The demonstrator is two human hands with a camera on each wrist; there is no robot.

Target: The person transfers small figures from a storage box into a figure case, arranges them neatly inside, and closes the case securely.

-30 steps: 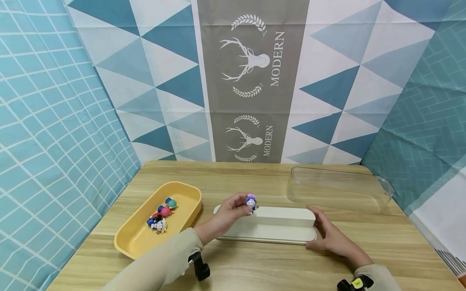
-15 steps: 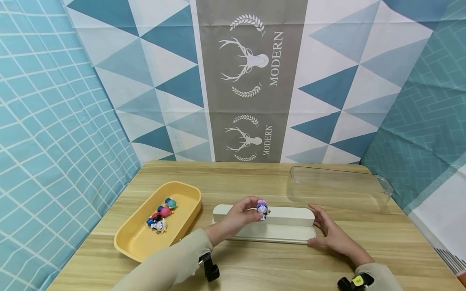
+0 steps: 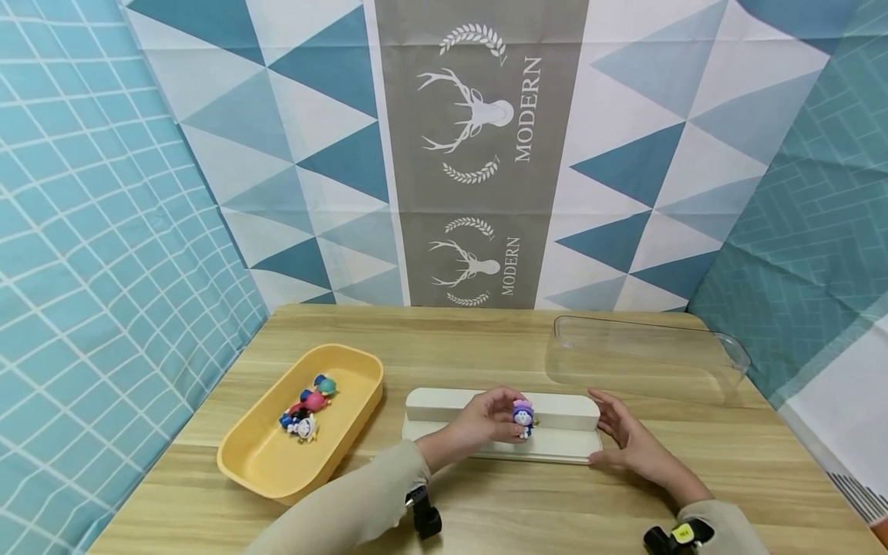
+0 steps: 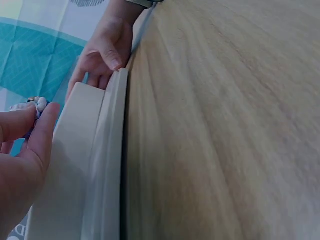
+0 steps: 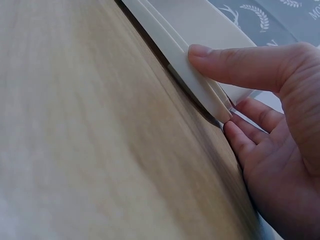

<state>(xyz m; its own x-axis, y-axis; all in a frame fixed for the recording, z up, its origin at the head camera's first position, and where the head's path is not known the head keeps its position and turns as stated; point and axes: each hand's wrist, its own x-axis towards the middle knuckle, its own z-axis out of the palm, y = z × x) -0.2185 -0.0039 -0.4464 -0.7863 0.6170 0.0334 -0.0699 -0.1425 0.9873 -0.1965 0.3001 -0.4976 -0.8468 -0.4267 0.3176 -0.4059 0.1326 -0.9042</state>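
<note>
My left hand (image 3: 486, 420) pinches a small figurine (image 3: 523, 417) between thumb and fingers; it has a purple-pink hat, a white face and a dark blue body. The figurine is upright over the right half of a cream stepped display base (image 3: 433, 398), in front of its raised back step. In the left wrist view the figurine (image 4: 40, 104) shows only partly between the fingertips. My right hand (image 3: 634, 443) grips the right end of the base, thumb (image 5: 225, 62) on the front edge and fingers round the end.
A yellow tray (image 3: 260, 462) at the left holds several small figurines (image 3: 315, 401). A clear plastic cover (image 3: 645, 358) lies at the back right of the wooden table (image 3: 527, 512). Patterned cloth (image 3: 479, 154) hangs behind the table.
My left hand has moved right and lower with the figurine, from the middle of the base to its right half. The right hand stays at the base's right end.
</note>
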